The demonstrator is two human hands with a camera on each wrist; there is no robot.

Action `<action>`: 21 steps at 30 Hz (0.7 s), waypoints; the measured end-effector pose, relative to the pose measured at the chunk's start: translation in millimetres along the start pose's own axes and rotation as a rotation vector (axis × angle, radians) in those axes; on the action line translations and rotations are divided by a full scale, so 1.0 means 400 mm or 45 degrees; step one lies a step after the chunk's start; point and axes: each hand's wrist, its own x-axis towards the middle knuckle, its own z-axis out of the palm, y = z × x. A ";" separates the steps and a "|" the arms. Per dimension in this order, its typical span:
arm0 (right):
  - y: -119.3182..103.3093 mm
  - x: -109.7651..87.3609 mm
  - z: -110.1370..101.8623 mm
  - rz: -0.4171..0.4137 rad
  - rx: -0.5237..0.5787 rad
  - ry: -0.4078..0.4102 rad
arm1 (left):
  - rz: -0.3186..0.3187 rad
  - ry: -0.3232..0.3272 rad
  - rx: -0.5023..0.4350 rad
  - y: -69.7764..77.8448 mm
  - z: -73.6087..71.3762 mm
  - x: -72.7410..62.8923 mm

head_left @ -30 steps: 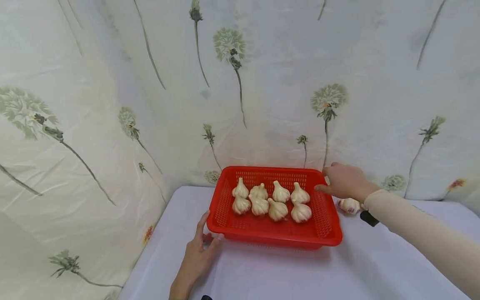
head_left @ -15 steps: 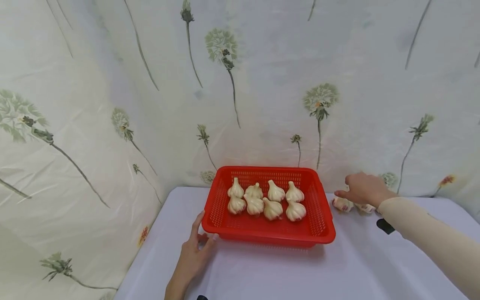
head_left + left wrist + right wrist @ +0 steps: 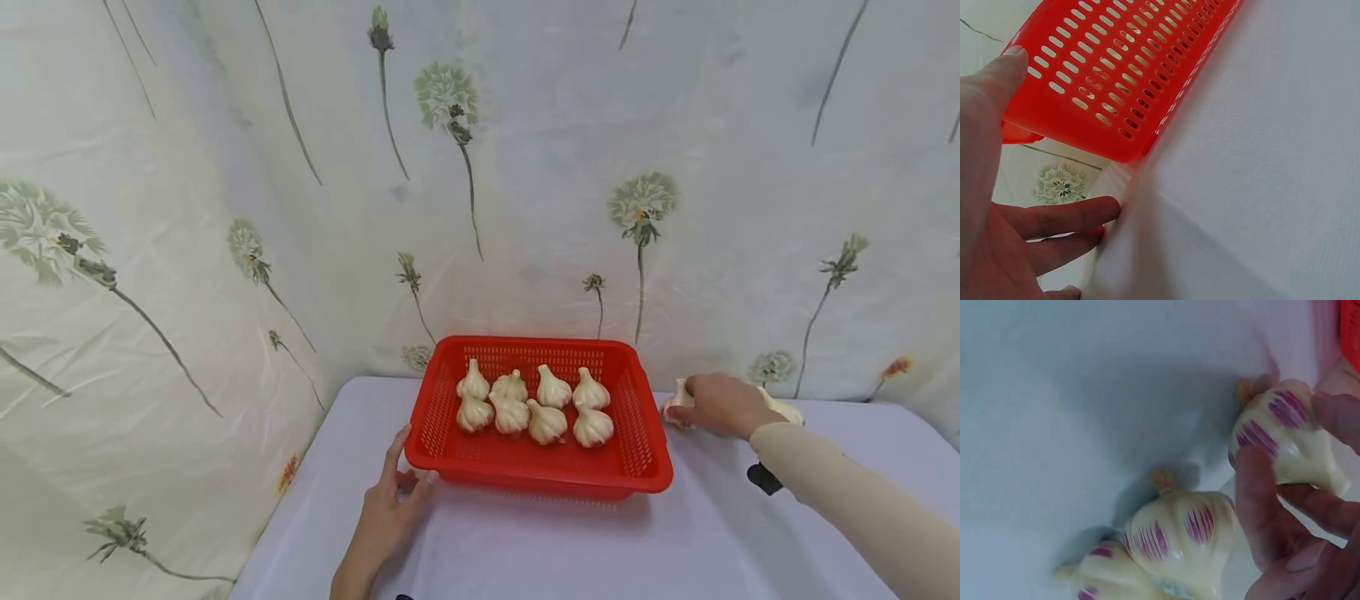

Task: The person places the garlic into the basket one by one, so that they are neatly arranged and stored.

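At the right of the basket, my right hand [image 3: 723,406] has its thumb and fingers round a white garlic bulb [image 3: 1291,434] with purple streaks. That bulb rests on the table. Two further garlic bulbs [image 3: 1179,534] lie beside that hand in the right wrist view. A red plastic basket [image 3: 525,477] with slotted walls holds two rows of garlic bulbs [image 3: 547,423], stems mostly pointing up. My left hand [image 3: 386,517] is at the basket's front left corner. Its thumb touches the red wall in the left wrist view, and the other fingers are spread and loosely straight below the corner.
A white cloth covers the table [image 3: 525,550]. Behind and to the left hangs a pale curtain [image 3: 525,208] printed with dandelions, close to the basket's back rim. A dark strap piece [image 3: 765,479] shows under the right wrist.
My right hand has left the basket's right rim, moved right, and come down onto a garlic bulb on the table. The left hand stays at the corner; the basket's bulbs look the same.
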 end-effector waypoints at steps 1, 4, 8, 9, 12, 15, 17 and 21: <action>-0.001 0.000 0.005 -0.006 0.015 -0.004 | 0.002 -0.001 0.000 0.001 0.000 0.000; 0.000 0.002 0.019 -0.010 0.057 -0.011 | 0.004 0.001 0.001 0.002 -0.001 0.000; 0.004 0.001 0.036 0.002 0.105 -0.001 | -0.001 0.000 0.010 0.001 0.001 0.000; 0.005 0.000 0.040 0.000 0.102 0.016 | -0.003 -0.004 0.012 0.000 0.003 0.000; 0.010 -0.001 0.054 -0.006 0.077 0.076 | 0.009 0.000 0.011 -0.003 0.011 -0.002; 0.013 -0.001 0.062 -0.002 0.062 0.107 | 0.027 0.033 0.019 -0.004 0.019 -0.003; 0.012 -0.001 0.064 0.011 0.075 0.103 | 0.043 0.066 0.024 -0.003 0.025 -0.004; 0.006 -0.003 0.063 0.027 0.103 0.091 | 0.052 0.092 0.034 0.001 0.032 -0.007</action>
